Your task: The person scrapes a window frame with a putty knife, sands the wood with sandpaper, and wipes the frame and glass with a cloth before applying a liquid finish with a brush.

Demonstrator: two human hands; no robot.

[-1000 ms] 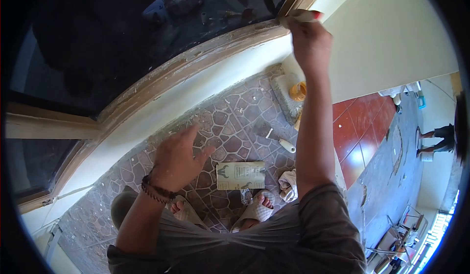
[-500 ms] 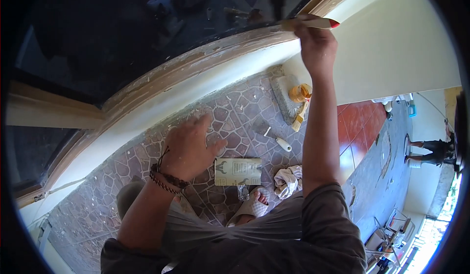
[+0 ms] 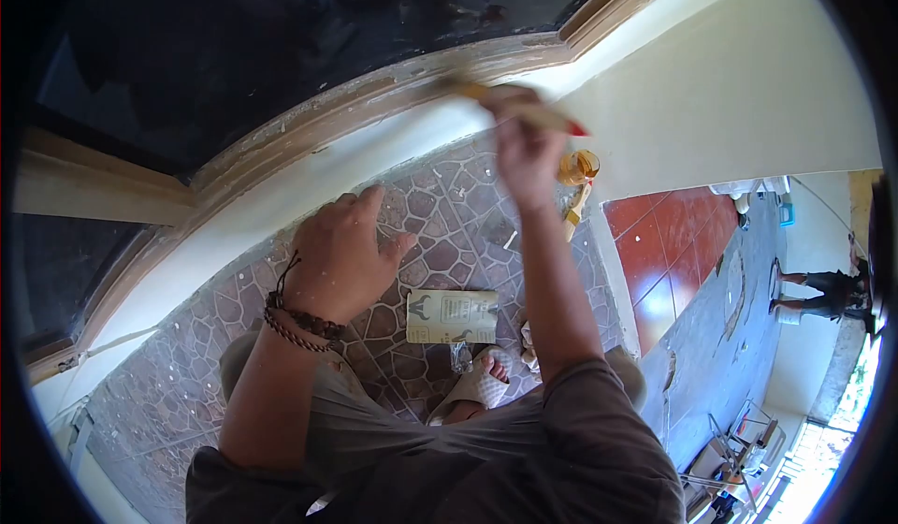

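The right hand [image 3: 526,154], blurred in the upper middle of the frame, is closed around the handle of a paintbrush [image 3: 524,110]. The brush has a pale wooden handle with a red tip pointing right, and its bristle end reaches up and left to touch the wooden window frame [image 3: 374,103]. That frame runs in a curve from the lower left to the upper right of the frame, its brown wood patchy with pale streaks, with dark glass [image 3: 234,47] above it and a cream wall [image 3: 730,84] below and to the right.

The left hand [image 3: 341,257] sits left of centre, open with the fingers spread and loosely bent, holding nothing; whether it rests on the wall cannot be told. Braided bracelets [image 3: 297,323] circle its wrist.

Far below, on the stone-patterned floor [image 3: 440,243], lie a printed paper bag [image 3: 452,316], just beside the person's sandalled foot [image 3: 477,385], and an amber jar [image 3: 578,165] near the corner of the wall. Red tiles [image 3: 664,243] adjoin the patterned floor to the right. At the right edge of the frame another person's legs [image 3: 823,290] stand well apart from all this.
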